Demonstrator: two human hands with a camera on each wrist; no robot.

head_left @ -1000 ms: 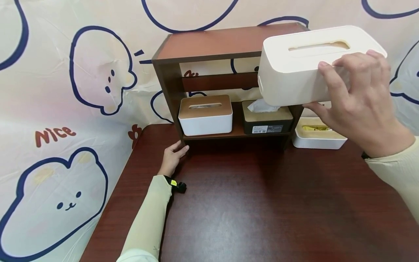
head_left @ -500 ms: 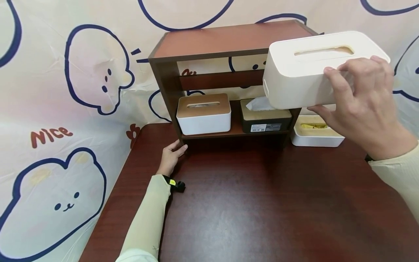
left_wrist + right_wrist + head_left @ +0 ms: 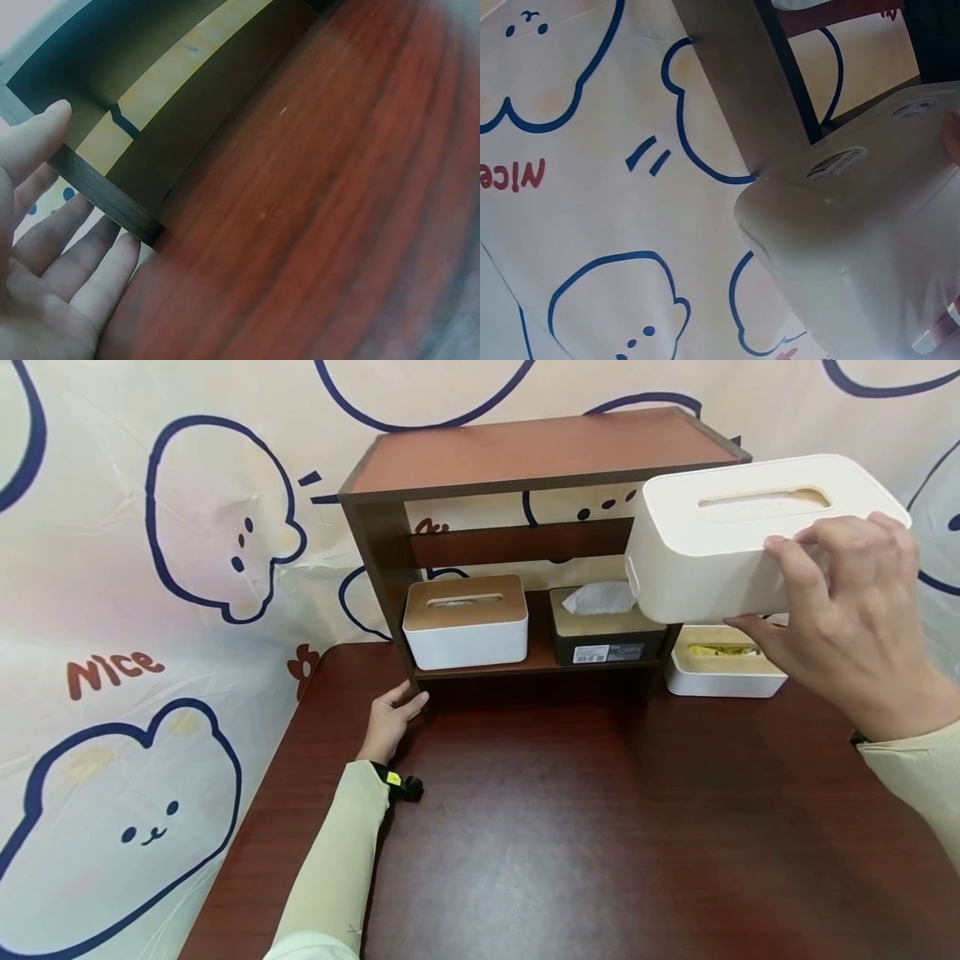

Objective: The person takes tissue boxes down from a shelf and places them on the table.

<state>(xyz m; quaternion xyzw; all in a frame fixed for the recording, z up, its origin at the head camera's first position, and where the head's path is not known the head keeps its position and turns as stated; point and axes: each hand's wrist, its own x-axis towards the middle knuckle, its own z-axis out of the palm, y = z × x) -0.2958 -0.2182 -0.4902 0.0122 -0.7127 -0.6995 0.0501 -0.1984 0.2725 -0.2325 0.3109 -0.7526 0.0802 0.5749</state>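
My right hand [image 3: 862, 610] holds a cream-white tissue box [image 3: 705, 581] in the air in front of the right end of a brown wooden shelf [image 3: 555, 452]. Its fingers are on the front side and top edge, with the thumb underneath. In the right wrist view, the underside of the tissue box [image 3: 840, 247] shows, overlapping the shelf's side panel. Low on the shelf's left upright is my left hand [image 3: 386, 722]. In the left wrist view, the thumb and fingers of that hand [image 3: 60, 277] straddle the panel edge near the tabletop.
On the lower shelf board stand a white tissue box with a brown lid [image 3: 465, 631] and a dark one with a tan lid [image 3: 607, 639], tissue sticking out. A white box with a wooden lid [image 3: 723, 672] sits right of the shelf on the table [image 3: 585, 827]. A cartoon-printed backdrop [image 3: 112, 610] hangs behind.
My right hand has moved the cream-white tissue box a little right and down, uncovering more of the shelf's top. The left hand stays at the shelf's upright.
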